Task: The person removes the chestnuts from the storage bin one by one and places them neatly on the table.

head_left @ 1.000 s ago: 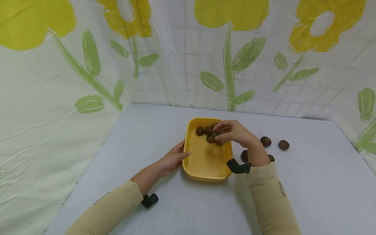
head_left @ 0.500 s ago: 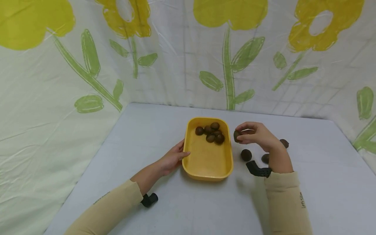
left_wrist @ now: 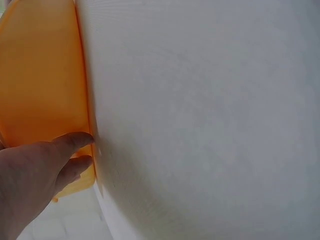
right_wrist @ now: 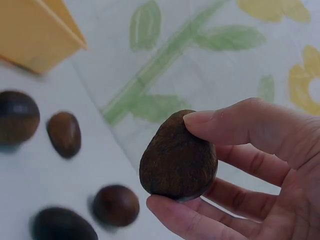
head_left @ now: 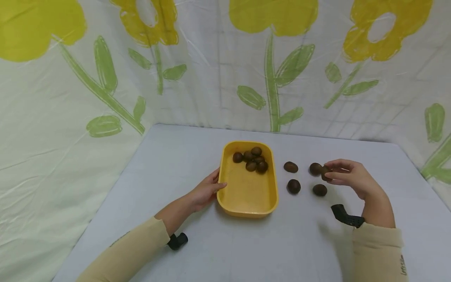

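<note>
My left hand (head_left: 206, 193) holds the left rim of a yellow rectangular tray (head_left: 248, 196), thumb over the edge. That hand (left_wrist: 37, 172) also shows against the orange-looking tray side in the left wrist view. Several dark brown chestnuts (head_left: 262, 167) lie grouped at the tray's far end. Over the right of the table, my right hand (head_left: 352, 176) pinches one chestnut (right_wrist: 180, 157) between thumb and fingertips. Other loose chestnuts lie between tray and right hand: one at the back (head_left: 291, 167), one in front of it (head_left: 294, 187), one by the fingertips (head_left: 315, 169), and one nearer me (head_left: 320, 190).
A pale table (head_left: 204, 250) bears everything. Behind it hangs a white cloth with yellow flowers (head_left: 275, 15) and green leaves. Black wrist cameras sit at the left wrist (head_left: 177, 241) and right wrist (head_left: 347, 216).
My right hand has moved rightward from over the tray. The chestnut it held beside the tray now lies on the table, and it grips another farther right. The left hand keeps its hold.
</note>
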`<state>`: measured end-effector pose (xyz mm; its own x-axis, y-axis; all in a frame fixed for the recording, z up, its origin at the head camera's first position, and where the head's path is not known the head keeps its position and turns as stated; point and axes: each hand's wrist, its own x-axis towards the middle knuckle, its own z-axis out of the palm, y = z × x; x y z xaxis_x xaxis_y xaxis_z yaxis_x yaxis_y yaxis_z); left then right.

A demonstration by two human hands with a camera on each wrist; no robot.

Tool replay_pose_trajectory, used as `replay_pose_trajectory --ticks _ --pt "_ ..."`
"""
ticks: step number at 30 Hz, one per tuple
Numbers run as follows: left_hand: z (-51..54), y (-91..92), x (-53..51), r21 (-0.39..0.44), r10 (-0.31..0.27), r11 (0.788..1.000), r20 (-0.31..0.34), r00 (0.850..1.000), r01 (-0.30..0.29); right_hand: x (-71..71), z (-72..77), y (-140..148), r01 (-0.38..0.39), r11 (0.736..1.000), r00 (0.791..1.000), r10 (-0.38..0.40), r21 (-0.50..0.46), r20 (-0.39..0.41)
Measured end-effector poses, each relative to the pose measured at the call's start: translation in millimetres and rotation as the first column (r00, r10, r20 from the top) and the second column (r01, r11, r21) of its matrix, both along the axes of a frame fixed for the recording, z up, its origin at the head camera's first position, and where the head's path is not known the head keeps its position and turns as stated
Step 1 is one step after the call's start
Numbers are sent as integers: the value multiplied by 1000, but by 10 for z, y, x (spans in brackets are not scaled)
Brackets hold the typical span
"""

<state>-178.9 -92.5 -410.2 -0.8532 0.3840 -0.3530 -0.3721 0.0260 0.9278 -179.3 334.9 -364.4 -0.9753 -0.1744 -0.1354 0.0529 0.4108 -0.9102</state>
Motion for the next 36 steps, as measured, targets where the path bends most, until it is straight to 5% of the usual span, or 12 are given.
replay_pose_trajectory --ticks 13,36 --pt "-13 -7 10 23 -19 1000 -17 1000 19 197 -238 456 95 987 994 -102 130 47" --pt "-5 -8 13 38 -19 999 -15 1000 20 217 -405 457 79 905 977 -154 417 149"
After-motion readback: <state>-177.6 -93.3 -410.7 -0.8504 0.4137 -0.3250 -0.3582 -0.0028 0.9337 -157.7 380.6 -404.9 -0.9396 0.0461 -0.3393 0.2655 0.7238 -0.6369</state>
